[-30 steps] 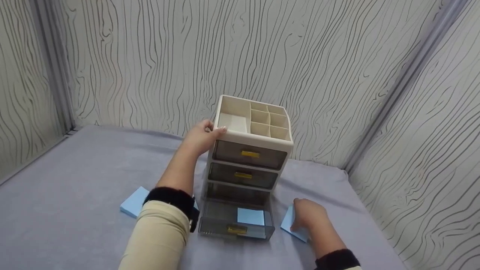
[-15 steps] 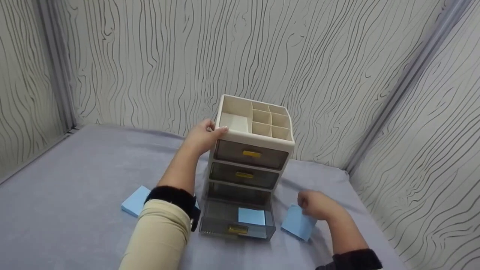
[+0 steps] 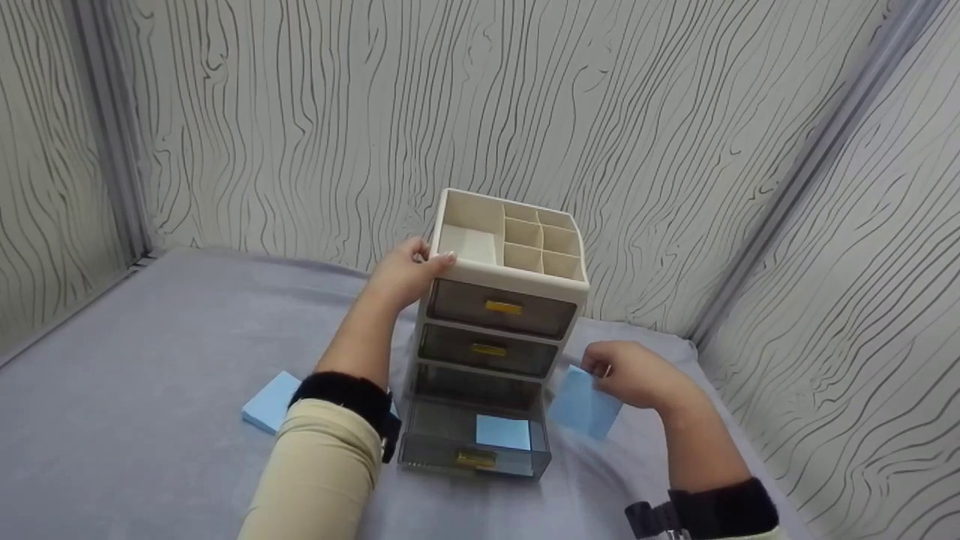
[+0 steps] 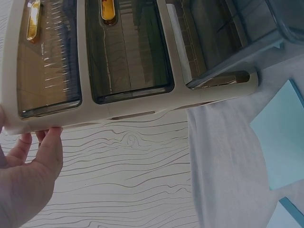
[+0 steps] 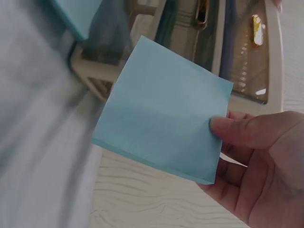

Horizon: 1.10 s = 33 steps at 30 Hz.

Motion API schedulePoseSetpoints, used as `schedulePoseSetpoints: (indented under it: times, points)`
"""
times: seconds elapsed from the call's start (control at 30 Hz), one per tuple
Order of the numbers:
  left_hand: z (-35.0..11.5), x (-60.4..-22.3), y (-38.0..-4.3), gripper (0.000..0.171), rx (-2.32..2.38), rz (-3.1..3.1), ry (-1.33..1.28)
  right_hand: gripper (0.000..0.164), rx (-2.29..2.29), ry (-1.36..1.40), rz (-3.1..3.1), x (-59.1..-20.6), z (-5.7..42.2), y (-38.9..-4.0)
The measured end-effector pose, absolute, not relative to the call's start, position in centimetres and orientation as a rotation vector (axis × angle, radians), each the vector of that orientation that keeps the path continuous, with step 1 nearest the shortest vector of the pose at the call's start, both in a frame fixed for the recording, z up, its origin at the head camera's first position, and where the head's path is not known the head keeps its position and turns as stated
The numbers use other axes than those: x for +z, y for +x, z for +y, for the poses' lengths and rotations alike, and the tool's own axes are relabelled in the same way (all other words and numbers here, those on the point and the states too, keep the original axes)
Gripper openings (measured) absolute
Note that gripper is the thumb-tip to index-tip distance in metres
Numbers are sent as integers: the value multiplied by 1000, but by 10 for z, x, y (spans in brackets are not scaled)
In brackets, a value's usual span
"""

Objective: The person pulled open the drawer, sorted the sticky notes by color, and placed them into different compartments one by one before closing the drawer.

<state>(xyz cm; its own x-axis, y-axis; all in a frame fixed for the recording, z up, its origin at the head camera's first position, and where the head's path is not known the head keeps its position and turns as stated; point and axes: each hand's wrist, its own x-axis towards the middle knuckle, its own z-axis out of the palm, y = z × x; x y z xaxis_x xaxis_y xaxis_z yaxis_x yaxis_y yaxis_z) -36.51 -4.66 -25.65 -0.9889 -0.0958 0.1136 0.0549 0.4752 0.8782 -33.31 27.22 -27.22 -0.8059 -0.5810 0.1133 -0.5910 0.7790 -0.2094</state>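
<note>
A cream desktop drawer organizer [image 3: 517, 277] stands in the middle, and my left hand [image 3: 405, 274] grips its upper left edge, thumb over the front rim. Its lowest smoky clear drawer [image 3: 439, 427] is pulled out, with a light blue sticky note pad [image 3: 502, 433] lying at the drawer's right side. To the right of the organizer, my right hand [image 3: 637, 371] pinches another blue sticky note pad [image 3: 585, 405] by one edge. In the right wrist view, the thumb lies on the flat face of that held pad [image 5: 164, 109], with the fingers behind it.
More blue sticky note pads [image 3: 270, 401] lie on the grey cloth [image 3: 187, 337] left of the organizer, partly behind the left forearm; the left wrist view has two pads [image 4: 282, 137] there. Both upper drawers [image 3: 502, 309] are closed. Wood-grain panels [image 3: 337, 112] enclose the back and sides.
My right hand has lifted the sticky note pad from the cloth on the right and moved it up and slightly toward the organizer. The left hand stays on the organizer's edge.
</note>
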Motion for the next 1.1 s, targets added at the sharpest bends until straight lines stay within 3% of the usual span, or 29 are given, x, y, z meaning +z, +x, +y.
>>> schedulePoseSetpoints:
  times: [0.53,1.1]
  points:
    - [-44,-256,-366,37,-1580,-2560,86,16,456,1161,-2832,-296,211,-339]
    - [-44,-256,-366,38,-1588,-2571,119,11,285,1210,-3046,-334,194,-349]
